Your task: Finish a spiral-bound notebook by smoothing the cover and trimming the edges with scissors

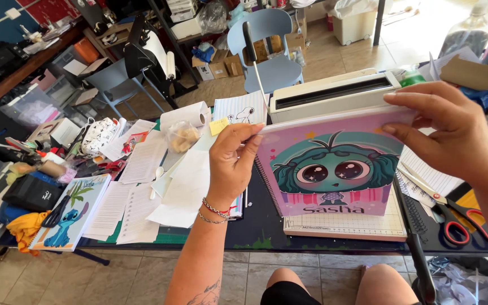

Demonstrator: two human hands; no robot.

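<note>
My left hand (231, 164) grips the left edge of a pink spiral notebook (334, 164) whose cover shows a teal-haired cartoon character. My right hand (447, 127) holds its upper right corner. The notebook is tilted up, its top edge against a white binding machine (334, 93) with a long black slot and a raised lever (253, 59). The lower edge of the notebook rests over a white gridded cutting board (351, 225) on the dark table (255, 226).
Loose paper sheets (182, 186) and lined pages lie left of my left hand. A notebook with a blue cartoon creature (72, 214) sits at the far left. Red-handled scissors (458, 223) lie at the right. A pale blue chair (269, 51) stands beyond the table.
</note>
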